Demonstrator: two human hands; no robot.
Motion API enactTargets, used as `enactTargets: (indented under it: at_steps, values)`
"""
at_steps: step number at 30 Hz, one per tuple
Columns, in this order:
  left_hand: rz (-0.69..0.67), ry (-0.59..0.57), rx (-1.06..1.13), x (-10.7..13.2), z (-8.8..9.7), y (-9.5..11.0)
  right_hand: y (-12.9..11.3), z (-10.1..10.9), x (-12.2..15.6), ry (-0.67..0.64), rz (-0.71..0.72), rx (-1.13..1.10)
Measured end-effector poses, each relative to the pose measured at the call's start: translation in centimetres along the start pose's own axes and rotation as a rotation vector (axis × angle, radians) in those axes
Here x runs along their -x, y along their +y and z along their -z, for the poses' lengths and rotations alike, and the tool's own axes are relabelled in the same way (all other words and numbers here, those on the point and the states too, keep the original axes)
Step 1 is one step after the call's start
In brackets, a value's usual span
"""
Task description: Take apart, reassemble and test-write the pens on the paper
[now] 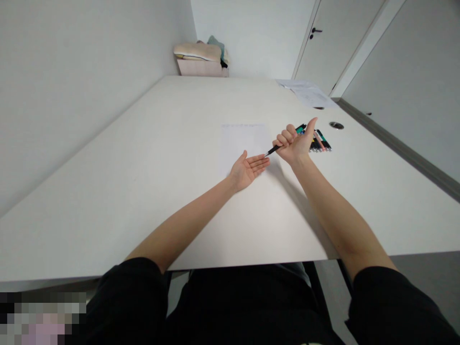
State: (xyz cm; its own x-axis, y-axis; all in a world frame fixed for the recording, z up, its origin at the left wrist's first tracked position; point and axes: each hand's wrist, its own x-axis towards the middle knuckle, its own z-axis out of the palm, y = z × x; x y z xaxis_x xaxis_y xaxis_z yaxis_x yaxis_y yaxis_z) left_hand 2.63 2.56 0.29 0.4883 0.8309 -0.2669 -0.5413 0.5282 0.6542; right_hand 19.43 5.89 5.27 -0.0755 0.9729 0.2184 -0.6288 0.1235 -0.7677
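- Black sleeves at the bottom edge; both bare forearms reach out over the white surface (pixel 143 167).
- Left hand (pixel 247 170): grip fully open and holding nothing, palm up, back of the hand resting on the surface, so the palm faces the pen tip.
- Right hand (pixel 294 143): grip closed in a fist round a black pen (pixel 273 151), thumb stuck up. It's a fist hold, not a writing hold, so the tip juts out left, just beside the left fingertips. Can't tell if it touches them.
- Sheet of paper (pixel 240 141) lies flat just beyond the left hand.
- Bunch of markers (pixel 321 143) lies behind the right hand, within easy reach.
- Cable grommet (pixel 336 125), then loose papers (pixel 309 93) at the far edge.
- Box (pixel 203 67) in the corner; door (pixel 338 33) to the right.
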Motion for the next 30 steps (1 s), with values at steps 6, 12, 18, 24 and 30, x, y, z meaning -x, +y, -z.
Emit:
enactTargets:
  at_steps: [6,12,18,24,30]
  values:
    - [-0.067,0.010,-0.104,0.4,-0.7,-0.5,-0.2,-0.6,-0.4,0.074,-0.071,0.080]
    - [-0.251,0.099,-0.271,0.3,-0.8,-1.4,0.5,-2.2,-0.1,0.046,-0.047,0.437]
    - [-0.391,0.088,-0.428,0.0,-0.3,-0.9,1.4,-1.8,0.4,-0.137,0.047,0.968]
    - [-0.556,0.076,-1.028,-0.6,0.9,2.1,2.2,-0.6,-0.1,-0.070,-0.025,0.850]
    - [-0.659,0.109,-1.611,-2.4,3.9,5.9,2.0,0.3,-0.5,0.078,-0.026,0.986]
